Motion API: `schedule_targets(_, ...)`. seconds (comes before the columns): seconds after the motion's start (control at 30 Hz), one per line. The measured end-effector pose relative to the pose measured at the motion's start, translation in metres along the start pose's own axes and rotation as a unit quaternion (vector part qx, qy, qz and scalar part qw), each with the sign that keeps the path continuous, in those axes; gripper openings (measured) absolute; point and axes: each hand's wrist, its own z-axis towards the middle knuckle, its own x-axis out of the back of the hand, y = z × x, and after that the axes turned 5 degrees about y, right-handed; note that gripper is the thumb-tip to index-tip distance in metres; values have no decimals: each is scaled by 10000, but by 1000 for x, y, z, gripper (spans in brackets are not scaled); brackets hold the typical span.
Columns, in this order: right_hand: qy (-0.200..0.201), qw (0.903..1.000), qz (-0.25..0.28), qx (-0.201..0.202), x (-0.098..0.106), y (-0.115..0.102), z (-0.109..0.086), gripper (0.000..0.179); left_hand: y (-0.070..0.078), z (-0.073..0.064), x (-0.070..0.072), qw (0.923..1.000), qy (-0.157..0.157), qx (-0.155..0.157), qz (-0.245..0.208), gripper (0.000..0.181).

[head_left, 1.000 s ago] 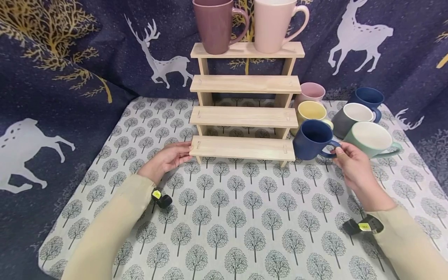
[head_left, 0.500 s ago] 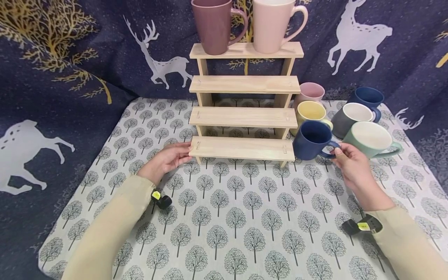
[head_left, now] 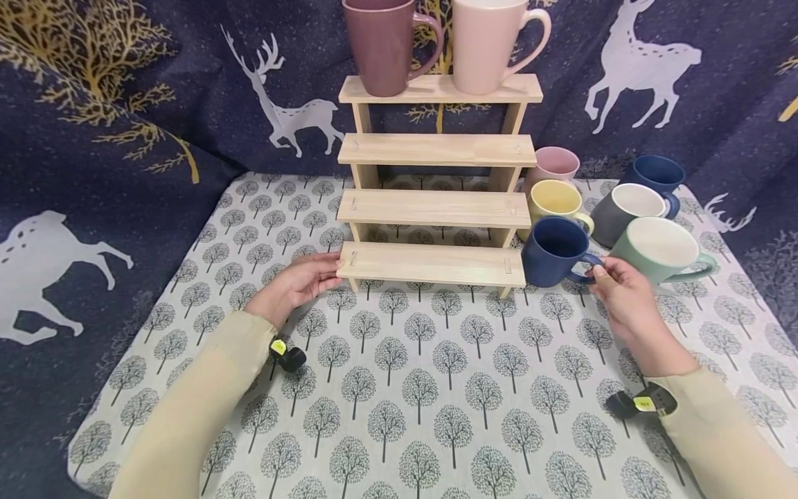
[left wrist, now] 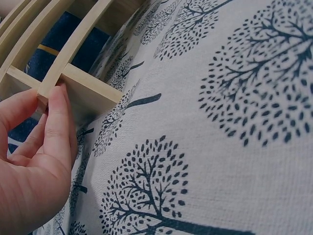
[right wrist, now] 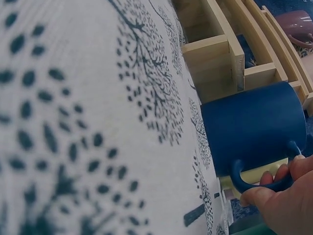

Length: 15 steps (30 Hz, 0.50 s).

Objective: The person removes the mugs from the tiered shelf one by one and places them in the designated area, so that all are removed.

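A stepped wooden shelf (head_left: 430, 265) with several tiers stands on the table. The left hand (head_left: 305, 279) pinches the left end of its lowest board; in the left wrist view thumb and fingers grip the board's corner (left wrist: 46, 93). At the shelf's right end, the right hand (head_left: 626, 294) holds a dark blue mug (head_left: 553, 253) by its handle. The right wrist view shows fingers curled round that handle (right wrist: 264, 188), with the mug (right wrist: 254, 127) close beside the shelf's end. A plum mug (head_left: 383, 48) and a pale pink mug (head_left: 486, 48) stand on the top tier.
Right of the shelf are a pink mug (head_left: 556, 165), a yellow mug (head_left: 553, 201), a grey mug (head_left: 614, 218), a second blue mug (head_left: 657, 173) and a mint green mug (head_left: 654, 249). A tree-print cloth (head_left: 405, 388) covers the table. A dark deer-print curtain (head_left: 187, 83) hangs behind.
The right hand and the blue mug have shifted very slightly left and down. The left hand stays at the lowest board.
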Motion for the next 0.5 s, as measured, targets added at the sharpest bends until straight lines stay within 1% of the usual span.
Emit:
schedule_targets(0.13, -31, 10000, 14, -1, 0, 0, 0, 21, 0, -1, 0, 10000, -23, -9, -64, 59)
schedule_targets(0.37, -87, 9996, -242, -79, 1, -1, 1, 22, 0, 0, 0, 10000, 50, -20, -42, 59)
schedule_targets(0.5, -90, 9996, -235, -156, 2, -1, 1, 20, 0, -1, 0, 9999, 11, -8, -114, 61)
